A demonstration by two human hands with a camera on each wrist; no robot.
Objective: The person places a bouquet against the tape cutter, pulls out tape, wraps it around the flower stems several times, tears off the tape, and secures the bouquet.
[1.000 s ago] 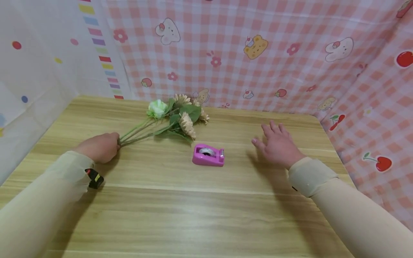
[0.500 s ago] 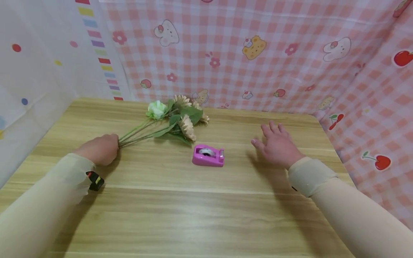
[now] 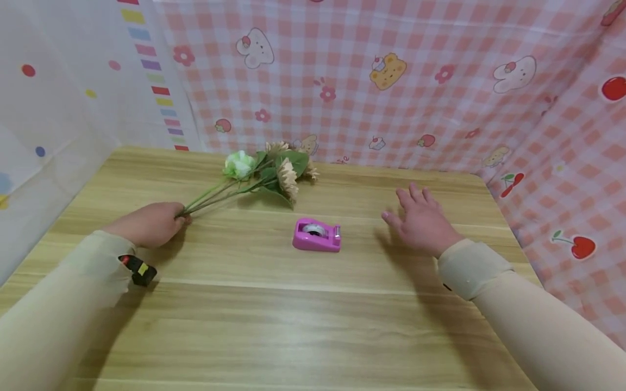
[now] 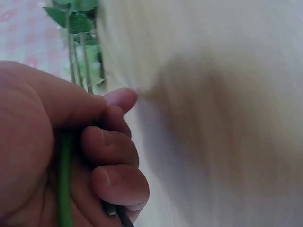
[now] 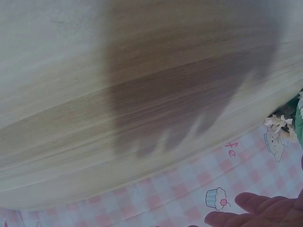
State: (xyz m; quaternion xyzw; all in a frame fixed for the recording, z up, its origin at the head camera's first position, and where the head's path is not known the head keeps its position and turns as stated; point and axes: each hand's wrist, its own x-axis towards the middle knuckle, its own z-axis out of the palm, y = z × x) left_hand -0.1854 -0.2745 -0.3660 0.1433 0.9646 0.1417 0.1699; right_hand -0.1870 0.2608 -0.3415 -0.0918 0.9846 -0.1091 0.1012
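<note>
My left hand (image 3: 154, 224) grips the lower stems of a bunch of artificial flowers (image 3: 287, 179) at the table's left. In the left wrist view the fingers curl round the stems, and a green stem (image 4: 65, 179) runs down through the palm. The bunch has a pale green bloom (image 3: 239, 164), several beige blooms and dark green leaves, its heads pointing to the back. My right hand (image 3: 424, 221) is over the right of the table with fingers spread, holding nothing. Between the hands stands a pink tape dispenser (image 3: 317, 244) with a roll of clear tape.
The wooden table (image 3: 293, 336) backs onto a pink checked cloth (image 3: 342, 65) with cartoon prints. A white dotted cloth (image 3: 58, 108) hangs at the left, and more checked cloth rises along the right edge. The dispenser sits in front of the flower heads.
My left hand has turned slightly at the wrist and moved a little to the right, shifting the stems, and the flower heads have tilted slightly. The right hand and tape dispenser keep their places.
</note>
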